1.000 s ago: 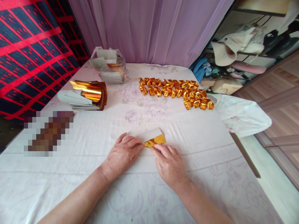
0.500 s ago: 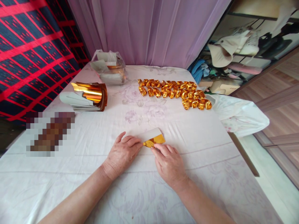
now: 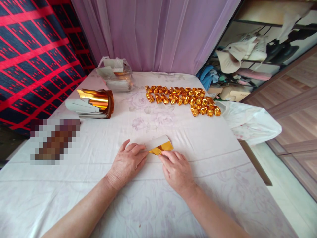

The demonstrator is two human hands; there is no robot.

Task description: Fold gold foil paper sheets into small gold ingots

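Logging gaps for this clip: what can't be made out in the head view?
- Near edge of the foil sheet: hidden under the left hand and right hand.
- Pixelated patch on the tablecloth: blurred.
- Plastic bag contents: too small.

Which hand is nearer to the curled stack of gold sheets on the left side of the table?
Left. The left hand lies below and right of the curled stack, pressing the gold paper. The right hand sits farther right, on the paper's other side.

Gold-and-white paper (image 3: 159, 146); white floral tablecloth (image 3: 210, 138); gold folded pieces (image 3: 182, 99); lilac curtain (image 3: 153, 33).
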